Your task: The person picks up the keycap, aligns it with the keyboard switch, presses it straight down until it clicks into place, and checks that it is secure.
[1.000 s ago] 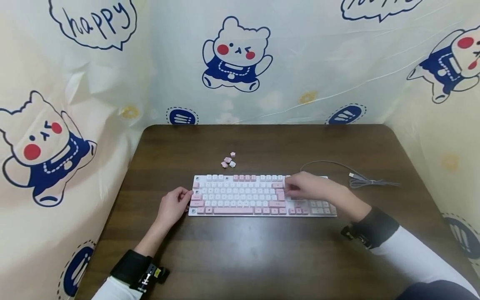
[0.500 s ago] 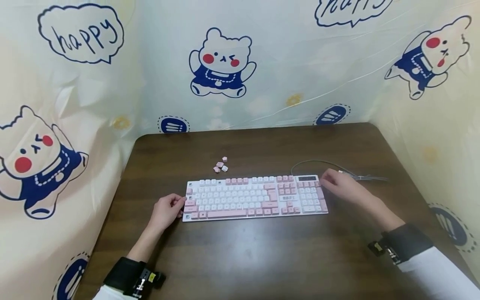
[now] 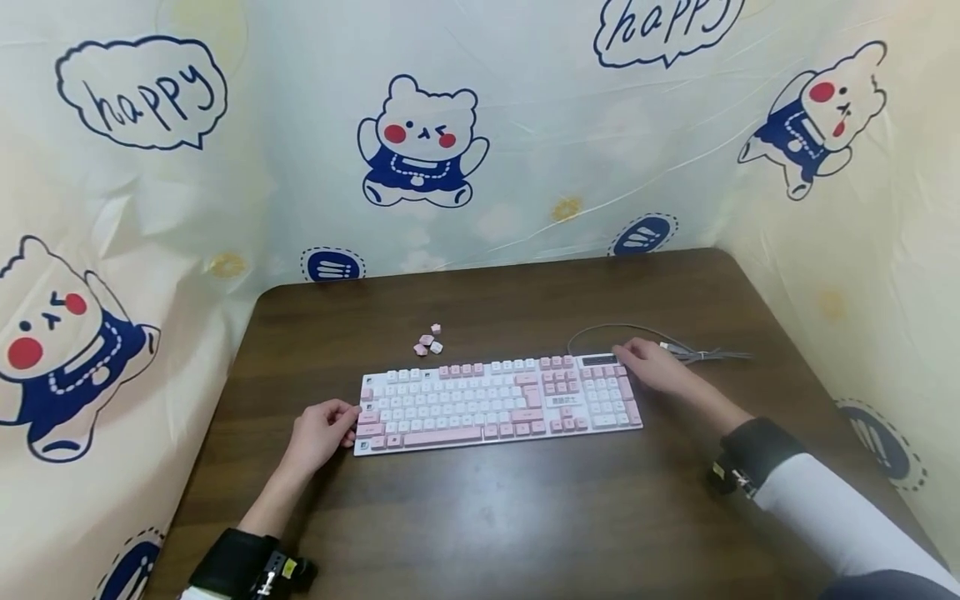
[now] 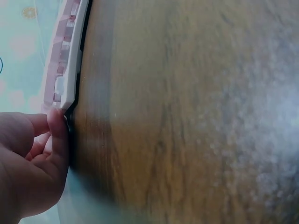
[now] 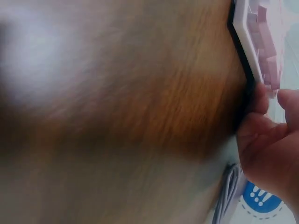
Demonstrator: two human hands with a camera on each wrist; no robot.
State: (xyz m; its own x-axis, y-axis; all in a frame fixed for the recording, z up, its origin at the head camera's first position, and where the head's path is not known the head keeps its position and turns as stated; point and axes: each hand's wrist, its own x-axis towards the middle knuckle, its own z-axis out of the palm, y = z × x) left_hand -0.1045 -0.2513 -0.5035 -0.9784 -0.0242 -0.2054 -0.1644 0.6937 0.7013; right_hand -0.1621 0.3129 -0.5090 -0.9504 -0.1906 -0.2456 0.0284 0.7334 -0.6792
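Note:
A white and pink keyboard (image 3: 457,412) lies on the brown table, a little tilted in the head view. At its left end, my left hand (image 3: 318,433) pinches the edge between thumb and fingers; the left wrist view shows these fingertips (image 4: 56,114) right at the keyboard's end. My right hand (image 3: 654,367) holds the upper right corner, beside the small dark panel (image 3: 598,360). In the right wrist view, the thumb and a finger (image 5: 261,95) close about the edge from either side. The keyboard's underside is hidden.
Several loose pink and white keycaps (image 3: 427,342) lie behind the keyboard. A bundled grey cable (image 3: 701,356) rests just behind my right hand, its thin lead curving to the keyboard's back. Patterned cloth (image 3: 525,125) hangs around the back and sides of the table (image 3: 487,525).
My right hand has moved off the keys to the keyboard's right end and up to its corner. My left hand stays at the left end. The head view has shifted and tilted.

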